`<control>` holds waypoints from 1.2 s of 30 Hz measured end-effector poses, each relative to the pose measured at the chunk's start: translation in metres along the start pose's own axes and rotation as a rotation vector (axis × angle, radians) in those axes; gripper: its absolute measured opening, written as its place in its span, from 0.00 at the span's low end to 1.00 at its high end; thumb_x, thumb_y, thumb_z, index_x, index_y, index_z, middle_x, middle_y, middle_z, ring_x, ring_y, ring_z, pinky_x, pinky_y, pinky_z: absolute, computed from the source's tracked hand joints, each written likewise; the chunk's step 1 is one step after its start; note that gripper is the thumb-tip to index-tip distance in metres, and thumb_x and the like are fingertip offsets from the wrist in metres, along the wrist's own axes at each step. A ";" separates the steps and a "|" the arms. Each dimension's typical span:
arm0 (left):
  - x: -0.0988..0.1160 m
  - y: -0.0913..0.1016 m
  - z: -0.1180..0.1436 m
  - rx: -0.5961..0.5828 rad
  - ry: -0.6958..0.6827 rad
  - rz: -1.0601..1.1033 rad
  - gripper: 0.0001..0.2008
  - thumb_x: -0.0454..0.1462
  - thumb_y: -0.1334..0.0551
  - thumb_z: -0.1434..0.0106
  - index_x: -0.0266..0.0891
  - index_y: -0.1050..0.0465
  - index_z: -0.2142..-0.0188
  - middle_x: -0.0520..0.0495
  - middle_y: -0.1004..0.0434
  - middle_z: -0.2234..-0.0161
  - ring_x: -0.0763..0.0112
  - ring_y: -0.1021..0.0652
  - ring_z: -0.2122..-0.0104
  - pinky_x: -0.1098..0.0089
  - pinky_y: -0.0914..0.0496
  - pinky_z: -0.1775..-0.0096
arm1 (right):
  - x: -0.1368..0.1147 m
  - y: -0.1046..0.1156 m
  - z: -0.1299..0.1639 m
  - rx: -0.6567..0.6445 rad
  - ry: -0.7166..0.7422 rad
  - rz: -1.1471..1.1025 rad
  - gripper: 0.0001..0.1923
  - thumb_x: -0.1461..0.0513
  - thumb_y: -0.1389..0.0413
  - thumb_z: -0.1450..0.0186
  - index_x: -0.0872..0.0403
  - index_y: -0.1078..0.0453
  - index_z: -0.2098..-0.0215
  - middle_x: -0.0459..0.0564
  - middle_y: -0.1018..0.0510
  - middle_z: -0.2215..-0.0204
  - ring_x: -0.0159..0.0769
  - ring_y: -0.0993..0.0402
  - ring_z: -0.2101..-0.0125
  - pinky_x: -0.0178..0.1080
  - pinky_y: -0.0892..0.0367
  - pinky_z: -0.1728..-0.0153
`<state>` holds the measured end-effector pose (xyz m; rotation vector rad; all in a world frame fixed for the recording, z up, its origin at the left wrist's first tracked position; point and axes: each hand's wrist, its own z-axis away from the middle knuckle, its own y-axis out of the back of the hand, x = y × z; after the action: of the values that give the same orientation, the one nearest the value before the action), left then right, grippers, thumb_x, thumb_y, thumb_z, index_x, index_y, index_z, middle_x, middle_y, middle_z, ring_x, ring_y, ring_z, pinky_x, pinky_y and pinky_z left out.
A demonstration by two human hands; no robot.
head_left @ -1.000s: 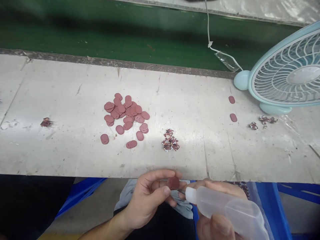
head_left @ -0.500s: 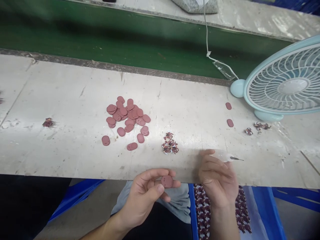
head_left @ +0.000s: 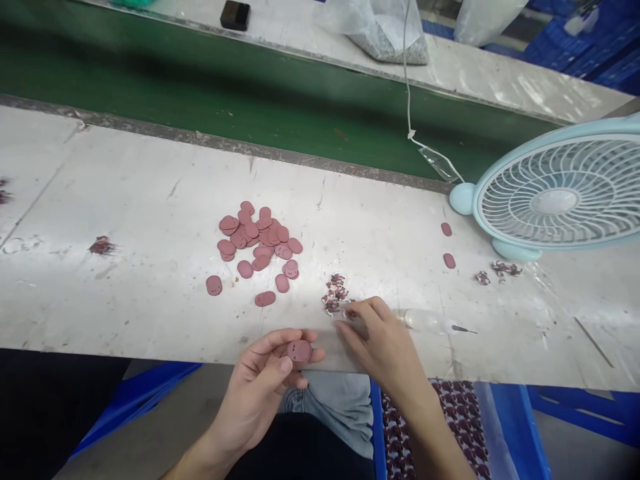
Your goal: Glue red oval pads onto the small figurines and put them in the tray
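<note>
My left hand (head_left: 260,387) pinches one small dusty-red oval piece (head_left: 299,351) at the near edge of the white worktable (head_left: 125,267). A heap of the same oval pieces (head_left: 257,243) lies mid-table. My right hand (head_left: 380,343) rests on the table with its fingertips at a small cluster of dark red and white bits (head_left: 336,293); nothing shows in its grip. The clear squeeze bottle with a needle tip (head_left: 433,323) lies on the table just right of that hand.
A pale blue fan (head_left: 555,193) stands at the right, its white cord (head_left: 407,80) running up. Two loose ovals (head_left: 447,243) and more bits (head_left: 495,272) lie near it. Green conveyor belt (head_left: 200,87) behind the table. Blue crate (head_left: 510,427) holds a bag of patterned bits.
My right hand laid the squeeze bottle down on the table and slid left to the cluster of bits. My left hand kept the oval piece and shifted slightly left.
</note>
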<state>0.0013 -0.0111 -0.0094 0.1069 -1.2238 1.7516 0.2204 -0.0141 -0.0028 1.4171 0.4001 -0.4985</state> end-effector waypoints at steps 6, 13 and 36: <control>-0.002 0.002 0.001 -0.015 0.008 0.005 0.10 0.35 0.32 0.35 0.44 0.18 0.54 0.42 0.18 0.50 0.59 0.16 0.54 0.77 0.21 0.64 | 0.013 0.021 0.012 0.011 -0.169 0.074 0.06 0.58 0.43 0.30 0.51 0.32 0.64 0.50 0.23 0.69 0.44 0.25 0.70 0.45 0.34 0.70; -0.015 -0.005 0.002 -0.119 -0.053 -0.048 0.08 0.34 0.32 0.35 0.45 0.17 0.56 0.44 0.17 0.51 0.61 0.16 0.53 0.76 0.22 0.61 | -0.032 0.024 0.051 0.065 -0.183 -0.846 0.05 0.59 0.36 0.33 0.44 0.21 0.57 0.46 0.17 0.67 0.35 0.19 0.69 0.34 0.23 0.68; -0.024 -0.008 0.006 -0.130 -0.169 -0.249 0.05 0.30 0.30 0.38 0.42 0.17 0.65 0.44 0.15 0.53 0.64 0.15 0.59 0.71 0.20 0.56 | -0.048 0.006 0.053 0.011 -0.313 -1.132 0.04 0.60 0.36 0.32 0.45 0.21 0.58 0.43 0.18 0.69 0.28 0.21 0.70 0.27 0.24 0.65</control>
<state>0.0172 -0.0310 -0.0137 0.3224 -1.3799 1.4665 0.1820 -0.0622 0.0343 0.9845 0.9327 -1.6063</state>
